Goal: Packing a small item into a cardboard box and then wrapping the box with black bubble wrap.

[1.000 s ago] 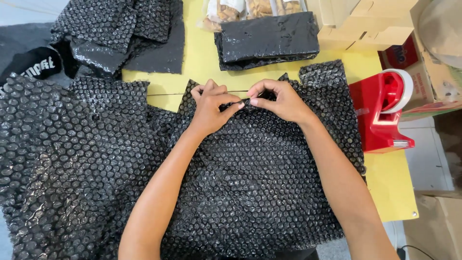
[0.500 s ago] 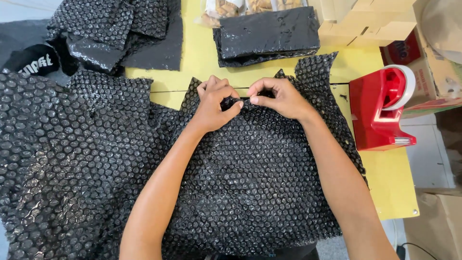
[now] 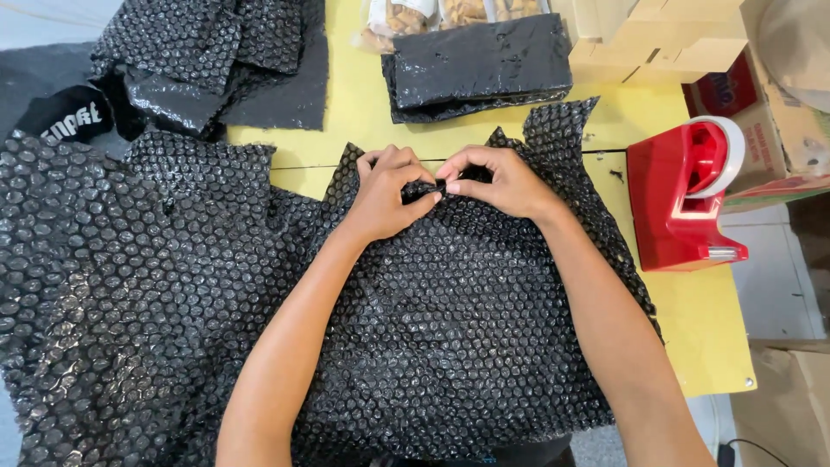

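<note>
— So where is the black bubble wrap sheet (image 3: 450, 346) against the hands?
— Spread flat on the yellow table (image 3: 692, 320), its far edge right under both.
— And the grip?
— Left hand (image 3: 389, 195) and right hand (image 3: 497, 182) meet, fingertips pinched together on that far edge at the sheet's middle.
— Anything close by?
— A red tape dispenser (image 3: 683, 203) to the right, a wrapped black parcel (image 3: 475, 65) beyond.
</note>
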